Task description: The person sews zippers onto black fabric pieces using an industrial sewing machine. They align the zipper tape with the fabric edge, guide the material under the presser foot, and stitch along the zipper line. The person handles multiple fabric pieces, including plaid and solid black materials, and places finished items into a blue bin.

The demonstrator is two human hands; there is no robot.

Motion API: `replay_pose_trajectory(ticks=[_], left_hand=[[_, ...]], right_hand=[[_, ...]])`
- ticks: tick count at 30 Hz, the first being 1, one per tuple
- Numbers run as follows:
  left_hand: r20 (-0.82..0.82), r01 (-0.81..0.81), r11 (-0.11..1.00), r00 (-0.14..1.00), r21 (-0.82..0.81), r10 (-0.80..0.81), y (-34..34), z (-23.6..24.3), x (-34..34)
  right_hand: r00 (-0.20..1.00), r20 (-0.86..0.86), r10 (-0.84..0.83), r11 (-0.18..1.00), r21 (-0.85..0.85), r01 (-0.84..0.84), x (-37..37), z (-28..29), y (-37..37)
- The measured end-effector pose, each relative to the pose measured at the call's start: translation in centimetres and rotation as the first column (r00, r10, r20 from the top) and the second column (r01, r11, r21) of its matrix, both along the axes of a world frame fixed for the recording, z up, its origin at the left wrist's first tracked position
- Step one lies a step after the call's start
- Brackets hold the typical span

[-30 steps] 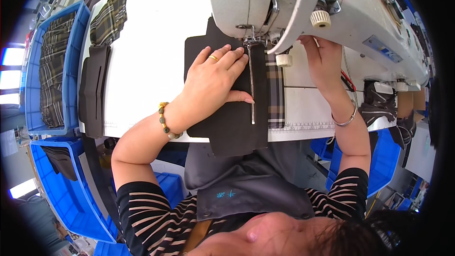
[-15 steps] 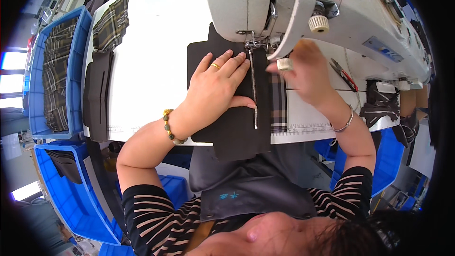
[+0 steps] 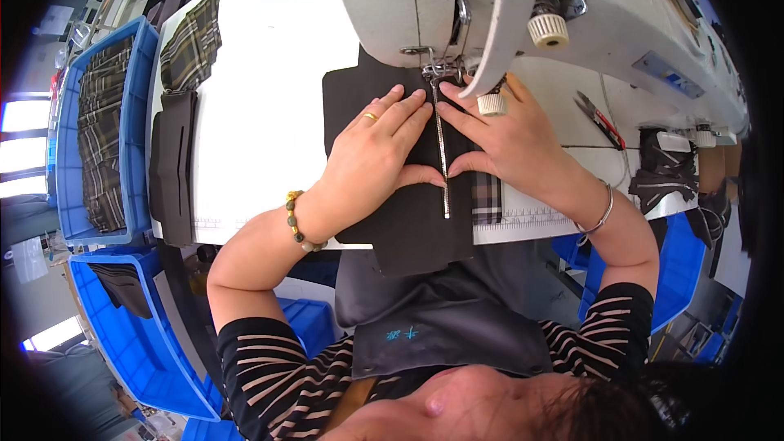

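Note:
A dark fabric panel (image 3: 408,237) lies on the white table under the head of a sewing machine (image 3: 400,0). A metal zipper (image 3: 444,171) runs lengthwise along it, its far end at the presser foot (image 3: 438,71). My left hand (image 3: 376,143) rests flat on the panel left of the zipper, fingers stretched out and thumb by the teeth. On the other side, my right hand (image 3: 506,131) lies with fingers spread, fingertips and thumb beside the zipper. Plaid cloth (image 3: 487,198) shows from beneath the panel's right edge.
Red-handled snips (image 3: 603,124) lie right of my right hand, with dark zipper pieces (image 3: 663,167) beyond. Dark panels (image 3: 173,167) and plaid pieces (image 3: 190,45) are stacked at the left. A blue bin (image 3: 135,131) holds more plaid cloth; another blue bin (image 3: 155,351) stands nearer.
My right hand has moved left from beside the machine and come down onto the panel, next to the zipper. My left hand stays flat on the panel.

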State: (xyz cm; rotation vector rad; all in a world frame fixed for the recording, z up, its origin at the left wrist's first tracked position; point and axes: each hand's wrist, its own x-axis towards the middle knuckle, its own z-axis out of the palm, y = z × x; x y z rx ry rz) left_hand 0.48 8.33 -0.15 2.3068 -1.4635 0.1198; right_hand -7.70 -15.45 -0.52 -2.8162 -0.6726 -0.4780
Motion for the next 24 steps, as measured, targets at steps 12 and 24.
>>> replay_pose_trajectory(ticks=[12,24], left_hand=[[0.039,0.007,1.0,0.999,0.005,-0.007,-0.3,0.2,0.4],[0.092,-0.029,0.999,0.995,0.032,0.026,-0.6,0.0,1.1]], right_hand=[[0.999,0.032,-0.034,0.999,-0.033,0.035,0.3,-0.2,0.0],[0.999,0.035,-0.036,0.999,0.016,0.036,0.8,0.0,-0.2]])
